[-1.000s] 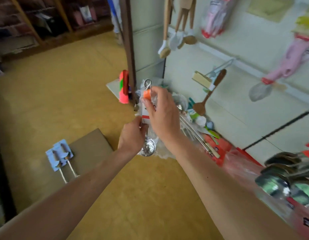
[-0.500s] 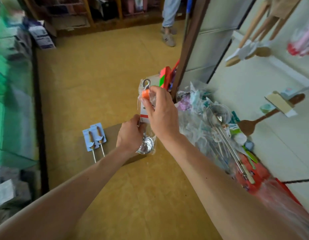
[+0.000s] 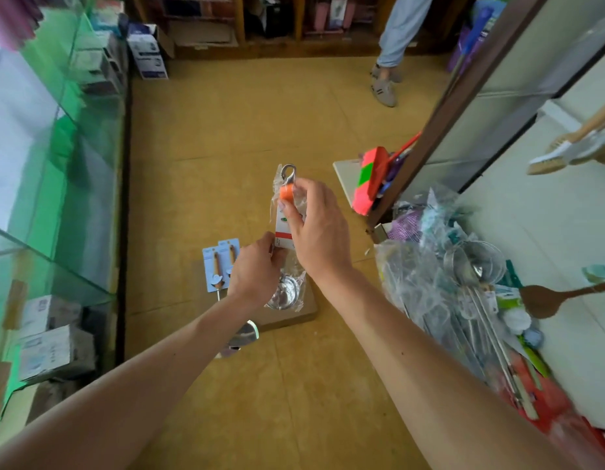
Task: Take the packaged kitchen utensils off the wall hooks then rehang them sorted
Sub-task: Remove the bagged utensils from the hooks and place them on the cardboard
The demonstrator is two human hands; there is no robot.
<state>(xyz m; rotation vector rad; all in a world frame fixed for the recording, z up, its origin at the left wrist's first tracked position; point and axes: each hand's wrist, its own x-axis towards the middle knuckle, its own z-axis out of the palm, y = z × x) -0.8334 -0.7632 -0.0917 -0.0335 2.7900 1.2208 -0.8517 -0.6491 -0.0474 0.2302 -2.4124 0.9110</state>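
I hold one packaged utensil (image 3: 287, 198) upright over the floor: a clear bag with a metal loop on top, an orange handle, a white and red label and a round steel head at the bottom. My right hand (image 3: 316, 228) pinches its upper part at the orange handle. My left hand (image 3: 255, 269) grips the package lower down, by the label. Two utensils on blue cards (image 3: 219, 262) lie on a cardboard sheet (image 3: 309, 307) on the floor below. A heap of bagged utensils (image 3: 440, 283) lies against the wall at the right.
A glass display counter (image 3: 56, 184) runs along the left. A brown post (image 3: 440, 113) and a pink and green item (image 3: 370, 178) stand ahead on the right. Wooden spoons (image 3: 545, 300) hang on the right wall. Another person's legs (image 3: 392, 49) stand at the far end of the yellow floor.
My view has swung left and down, away from the wall and toward the floor and counter. Both hands keep the same hold on the package.
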